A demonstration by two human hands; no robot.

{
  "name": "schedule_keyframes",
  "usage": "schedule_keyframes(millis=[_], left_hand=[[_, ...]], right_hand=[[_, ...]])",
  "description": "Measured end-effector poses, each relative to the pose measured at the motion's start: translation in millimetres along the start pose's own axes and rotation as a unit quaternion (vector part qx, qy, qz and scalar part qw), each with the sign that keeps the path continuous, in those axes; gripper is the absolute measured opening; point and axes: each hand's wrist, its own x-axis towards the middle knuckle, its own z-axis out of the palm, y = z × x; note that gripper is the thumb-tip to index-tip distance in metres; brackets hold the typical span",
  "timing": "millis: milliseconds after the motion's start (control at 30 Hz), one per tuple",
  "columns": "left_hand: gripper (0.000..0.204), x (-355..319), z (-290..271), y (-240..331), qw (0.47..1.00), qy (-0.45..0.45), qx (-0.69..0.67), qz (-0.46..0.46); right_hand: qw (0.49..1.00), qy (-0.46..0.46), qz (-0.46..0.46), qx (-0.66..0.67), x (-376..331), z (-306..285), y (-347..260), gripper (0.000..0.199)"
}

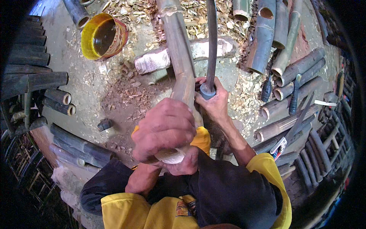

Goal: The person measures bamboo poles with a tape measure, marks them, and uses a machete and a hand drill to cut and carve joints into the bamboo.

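My left hand (166, 126) is raised close to the view, its fingers wrapped round a piece of wood (170, 155) with a pale, rounded end. How far that wood runs below the fist is hard to tell. My right hand (218, 100) is closed round the grey round end (207, 91) of a long, narrow dark tool (212, 42), which extends away from me. Just left of it, a bamboo pole (178, 42) runs toward me and rests across a pale-faced log (152, 61). My left fist hides part of the pole's near end.
A yellow bucket (88, 36) of dark liquid stands at far left. Cut bamboo tubes (263, 42) lie at right, with dark-handled tools (294, 95) and a long blade (299, 122). More bamboo (76, 145) lies at left. Wood chips (198, 15) cover the ground.
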Motion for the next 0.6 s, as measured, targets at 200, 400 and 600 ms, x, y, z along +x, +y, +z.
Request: schedule_keyframes(millis=[200,400,600], left_hand=[[0.023,3,1,0,1.000,-0.003,0.017,-0.007],[0.023,0,5,0,0.999,0.029,0.027,-0.006],[0.022,4,12,-4,0.998,0.062,-0.010,0.026]], right_hand=[[0.999,-0.006,0.017,-0.032,2,-3,-8,0.029],[0.999,-0.001,-0.010,-0.031,3,-3,-5,0.027],[0.995,-0.041,-0.036,-0.081,3,-36,-16,0.030]])
